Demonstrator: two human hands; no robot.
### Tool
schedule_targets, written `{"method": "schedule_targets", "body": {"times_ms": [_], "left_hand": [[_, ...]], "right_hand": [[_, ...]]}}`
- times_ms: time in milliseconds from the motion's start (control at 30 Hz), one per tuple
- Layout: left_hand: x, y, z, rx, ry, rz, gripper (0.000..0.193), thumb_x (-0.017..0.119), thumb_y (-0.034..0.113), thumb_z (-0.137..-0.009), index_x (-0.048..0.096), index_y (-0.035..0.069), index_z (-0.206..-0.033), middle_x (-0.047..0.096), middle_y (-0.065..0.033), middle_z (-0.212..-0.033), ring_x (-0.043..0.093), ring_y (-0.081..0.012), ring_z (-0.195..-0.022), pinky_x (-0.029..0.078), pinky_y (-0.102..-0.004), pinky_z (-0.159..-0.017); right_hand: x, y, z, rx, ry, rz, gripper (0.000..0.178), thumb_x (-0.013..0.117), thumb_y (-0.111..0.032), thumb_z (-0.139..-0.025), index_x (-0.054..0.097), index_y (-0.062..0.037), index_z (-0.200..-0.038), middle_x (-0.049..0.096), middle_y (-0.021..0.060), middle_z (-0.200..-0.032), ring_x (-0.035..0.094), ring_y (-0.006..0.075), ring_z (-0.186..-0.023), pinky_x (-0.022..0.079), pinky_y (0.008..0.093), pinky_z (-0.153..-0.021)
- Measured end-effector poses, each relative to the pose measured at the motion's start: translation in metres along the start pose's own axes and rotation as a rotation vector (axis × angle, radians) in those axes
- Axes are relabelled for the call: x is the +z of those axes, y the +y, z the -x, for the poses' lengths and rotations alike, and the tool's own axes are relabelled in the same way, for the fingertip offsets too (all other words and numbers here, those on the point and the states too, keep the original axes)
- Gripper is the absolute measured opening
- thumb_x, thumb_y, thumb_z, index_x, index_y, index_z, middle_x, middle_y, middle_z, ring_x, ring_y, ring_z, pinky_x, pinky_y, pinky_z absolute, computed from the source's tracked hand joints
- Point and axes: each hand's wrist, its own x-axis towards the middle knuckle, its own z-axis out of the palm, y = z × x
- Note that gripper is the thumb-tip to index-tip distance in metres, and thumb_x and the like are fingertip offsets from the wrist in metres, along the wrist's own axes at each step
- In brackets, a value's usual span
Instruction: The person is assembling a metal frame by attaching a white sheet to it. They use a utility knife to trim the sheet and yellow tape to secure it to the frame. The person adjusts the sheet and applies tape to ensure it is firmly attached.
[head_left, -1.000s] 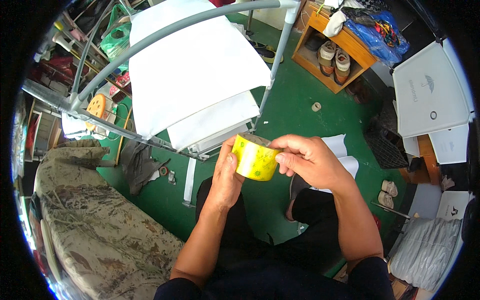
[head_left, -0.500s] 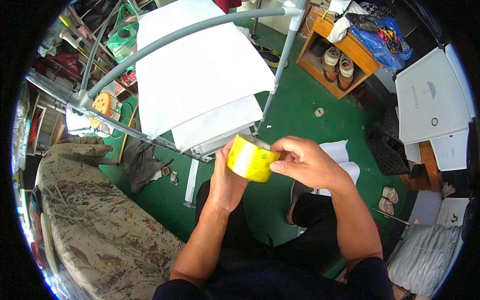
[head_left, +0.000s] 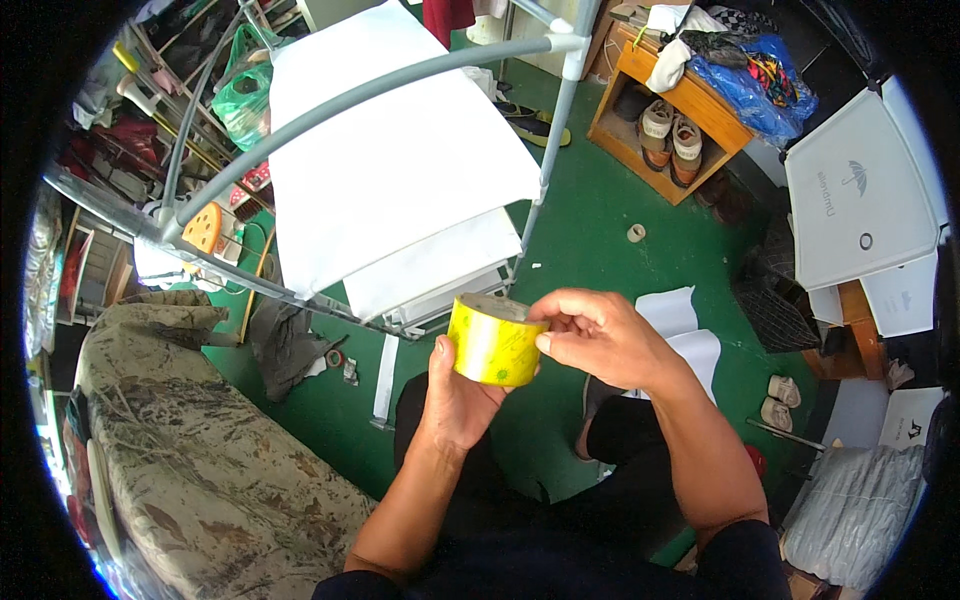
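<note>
1. Two hands are busy in front of me, a left hand [head_left: 463, 402] and a right hand [head_left: 605, 340], with one wide yellow tape roll [head_left: 492, 345] between them, raised over the green floor [head_left: 600, 225] near the low edge of the white sheet [head_left: 390, 190] on the grey-tubed frame [head_left: 565, 43].

2. The left fingers wrap the roll's left side and underside, some hidden behind it. The right fingers are pinched at its right rim; whether a loose tape end lies between them, I cannot tell.

3. To my eye, the step is picking at that rim. It should go best with the left palm cradling the roll, firm without squashing its core, and the right thumb feeling along the surface lightly.

4. Turning the roll a little at a time seems kinder than digging in, which could shred the film.

5. Floor count: one small reddish ring [head_left: 334, 358], one small pale ring [head_left: 636, 233], one white strip [head_left: 385, 380], plus white sheeting [head_left: 690, 360] showing two lobes, perhaps one piece.

6. Further off: two pale-and-brown shoes [head_left: 686, 150] in one wooden cabinet [head_left: 645, 66], two pale shoes [head_left: 783, 390] at right, one green plastic bag [head_left: 240, 105], one camouflage cover [head_left: 200, 420].
</note>
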Motion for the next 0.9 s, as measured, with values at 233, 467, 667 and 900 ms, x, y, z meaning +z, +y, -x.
{"method": "schedule_targets", "body": {"times_ms": [233, 467, 667, 900], "left_hand": [[0.006, 0.000, 0.002, -0.133, -0.053, 0.242, 0.105, 0.047, 0.086, -0.091, 0.046, 0.001, -0.152, 0.062, -0.0229, -0.141, 0.069, -0.0386, -0.119, 0.059, -0.0478, -0.102], [-0.023, -0.007, -0.006, 0.212, -0.002, -0.346, 0.089, 0.077, 0.050, -0.092, 0.035, 0.007, -0.159, 0.052, -0.0089, -0.148, 0.049, -0.0235, -0.141, 0.039, -0.0417, -0.118], [-0.006, -0.009, 0.001, 0.157, 0.073, -0.308, 0.096, 0.081, 0.053, -0.087, 0.035, 0.010, -0.159, 0.052, -0.0095, -0.149, 0.050, -0.0255, -0.141, 0.042, -0.0433, -0.116], [-0.008, -0.012, 0.006, 0.085, 0.073, -0.167, 0.100, 0.076, 0.069, -0.085, 0.038, 0.012, -0.157, 0.053, -0.0101, -0.150, 0.055, -0.0280, -0.137, 0.048, -0.0479, -0.112]], "right_hand": [[-0.001, 0.001, 0.001, -0.020, -0.069, -0.092, 0.027, 0.070, -0.012, -0.097, 0.068, 0.0034, -0.119, 0.072, 0.0059, -0.086, 0.067, 0.0104, -0.078, 0.053, 0.0272, -0.067], [0.002, -0.008, 0.007, 0.061, 0.007, 0.227, 0.018, 0.071, -0.007, -0.094, 0.071, 0.0025, -0.108, 0.062, -0.0010, -0.077, 0.054, 0.0060, -0.068, 0.042, 0.0252, -0.060], [0.006, 0.002, 0.007, 0.013, 0.072, 0.135, 0.027, 0.074, -0.020, -0.090, 0.073, -0.0009, -0.109, 0.065, 0.0040, -0.070, 0.059, 0.0116, -0.063, 0.047, 0.0313, -0.059], [0.004, -0.001, 0.004, 0.030, 0.018, 0.022, 0.026, 0.071, -0.016, -0.094, 0.073, 0.0014, -0.113, 0.061, -0.0001, -0.072, 0.055, 0.0078, -0.067, 0.044, 0.0284, -0.060]]}}
